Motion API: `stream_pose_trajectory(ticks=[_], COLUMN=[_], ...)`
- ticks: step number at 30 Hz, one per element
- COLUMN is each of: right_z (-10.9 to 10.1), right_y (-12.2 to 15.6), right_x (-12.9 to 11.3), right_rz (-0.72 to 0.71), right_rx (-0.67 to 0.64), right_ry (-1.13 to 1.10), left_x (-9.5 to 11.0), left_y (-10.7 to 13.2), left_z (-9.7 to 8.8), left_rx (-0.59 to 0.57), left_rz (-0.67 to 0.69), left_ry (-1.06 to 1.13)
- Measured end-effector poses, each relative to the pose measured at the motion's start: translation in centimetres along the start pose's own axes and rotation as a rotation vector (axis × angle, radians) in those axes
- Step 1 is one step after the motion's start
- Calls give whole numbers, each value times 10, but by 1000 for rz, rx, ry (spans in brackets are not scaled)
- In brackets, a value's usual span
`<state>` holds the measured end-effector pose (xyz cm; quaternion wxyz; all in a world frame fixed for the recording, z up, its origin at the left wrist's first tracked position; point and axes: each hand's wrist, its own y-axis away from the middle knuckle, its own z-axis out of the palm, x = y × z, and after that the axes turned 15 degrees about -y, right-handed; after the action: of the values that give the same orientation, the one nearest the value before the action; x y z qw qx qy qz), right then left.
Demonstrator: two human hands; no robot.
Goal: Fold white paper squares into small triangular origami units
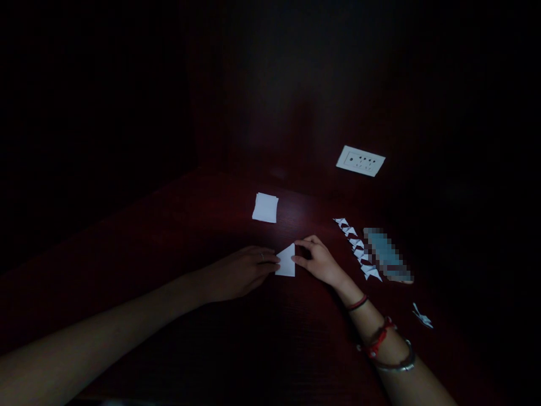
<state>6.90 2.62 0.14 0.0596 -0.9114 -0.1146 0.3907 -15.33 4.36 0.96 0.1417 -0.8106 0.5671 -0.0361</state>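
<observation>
**One more paper fold under way beside a finished row**

Partly folded white paper piece (287,261) flat on the dark red table (177,237), one corner already turned to a point; further creases apparently left. Right of that piece, a row of finished folded paper units (358,248) laid in a line, one stray unit (422,316) further right. Beyond the piece, a stack of unfolded paper squares (265,207) waiting.

Left hand (239,270) flattened, fingers extended, tips pressing the piece's left edge. Right hand (319,262) loosely curled, thumb and forefinger pinching the piece's right edge and top corner. Wall socket plate (360,160) well beyond.
</observation>
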Motion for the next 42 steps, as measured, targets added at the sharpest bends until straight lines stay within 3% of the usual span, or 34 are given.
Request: stream_pose_trajectory(ticks=[10, 17, 24, 35, 42], right_z=[-9, -5, -1, -4, -5], right_y=[-8, -11, -15, -16, -15], right_x=[-3, 0, 7, 5, 4], right_rz=[-14, -45, -1, -95, -64], right_rx=[-124, -88, 49, 38, 47], right_ry=[-34, -183, -97, -20, -8], left_x=[-4, -3, 0, -1, -1], left_y=[-1, -3, -4, -4, -5], left_z=[5, 7, 4, 9, 7], left_rx=[11, 36, 12, 19, 10], left_rz=[15, 34, 27, 10, 9], left_ry=[-23, -8, 3, 11, 3])
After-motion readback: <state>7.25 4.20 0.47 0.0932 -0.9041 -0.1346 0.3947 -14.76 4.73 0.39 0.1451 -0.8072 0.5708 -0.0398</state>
